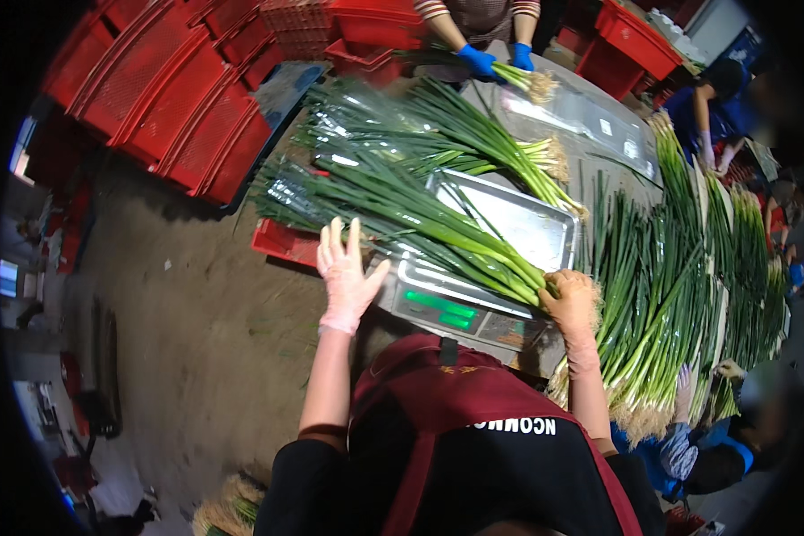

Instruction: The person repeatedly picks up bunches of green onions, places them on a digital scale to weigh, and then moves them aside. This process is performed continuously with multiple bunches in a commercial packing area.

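Note:
A bunch of long spring onions (435, 231) lies slantwise over a digital scale with a steel tray (543, 228). My right hand (571, 301), in a thin pale glove, grips the bunch at its rooted white ends. Gloved as well, my left hand (346, 271) is spread beside the leafy ends, left of the scale; whether it touches them I cannot tell. Below the tray glows the scale's green display (440, 309). Farther back lie more spring onions (496, 144), some leaves covered by clear plastic film (368, 110).
Stacked red plastic crates (181, 120) stand at the left back. Across the table a person's blue-gloved hand (477, 61) holds spring onions. A long row of spring onions (650, 288) covers the right side, with people working beside it. Clear plastic bags (603, 130) lie at the back.

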Demonstrator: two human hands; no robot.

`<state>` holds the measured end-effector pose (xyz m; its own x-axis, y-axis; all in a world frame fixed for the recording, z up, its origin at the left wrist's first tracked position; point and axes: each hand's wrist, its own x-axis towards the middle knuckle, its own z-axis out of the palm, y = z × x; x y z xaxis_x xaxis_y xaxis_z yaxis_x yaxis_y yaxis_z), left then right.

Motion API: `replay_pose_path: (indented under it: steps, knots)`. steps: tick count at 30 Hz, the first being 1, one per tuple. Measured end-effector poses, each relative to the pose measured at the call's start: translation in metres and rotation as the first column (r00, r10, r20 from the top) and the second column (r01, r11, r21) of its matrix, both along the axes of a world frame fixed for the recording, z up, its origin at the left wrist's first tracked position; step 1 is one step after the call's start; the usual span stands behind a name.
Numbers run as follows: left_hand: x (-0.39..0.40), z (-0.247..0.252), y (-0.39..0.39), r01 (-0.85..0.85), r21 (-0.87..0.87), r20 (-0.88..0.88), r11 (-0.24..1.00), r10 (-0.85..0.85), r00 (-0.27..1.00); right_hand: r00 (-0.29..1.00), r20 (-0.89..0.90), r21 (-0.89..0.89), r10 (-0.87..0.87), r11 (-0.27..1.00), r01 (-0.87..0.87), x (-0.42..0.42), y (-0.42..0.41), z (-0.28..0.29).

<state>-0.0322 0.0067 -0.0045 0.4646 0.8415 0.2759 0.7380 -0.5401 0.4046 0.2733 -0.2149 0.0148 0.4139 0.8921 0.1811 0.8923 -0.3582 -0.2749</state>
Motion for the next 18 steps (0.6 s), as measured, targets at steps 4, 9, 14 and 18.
replay_pose_path:
  steps: [4, 9, 14, 18]
  knots:
    - [-0.007, -0.007, -0.001, -0.038, -0.028, 0.004, 0.999, 0.038, 0.999, 1.000, -0.003, 0.063, -0.014, 0.998, 0.014, -0.001, 0.005, -0.001]
    - [0.000, -0.006, -0.002, -0.001, -0.061, 0.023, 0.998, 0.002, 1.000, 0.968, -0.169, 0.211, -0.183, 0.953, 0.217, 0.002, -0.008, 0.012]
    - [0.004, -0.002, -0.002, 0.040, -0.050, 0.031, 0.998, -0.038, 0.999, 0.772, -0.584, 0.258, -0.250, 0.845, 0.469, 0.024, -0.026, 0.049]
    - [-0.003, -0.007, 0.000, 0.066, -0.069, 0.041, 0.995, -0.064, 0.997, 0.595, -0.702, 0.257, -0.392, 0.639, 0.725, 0.068, -0.095, 0.031]
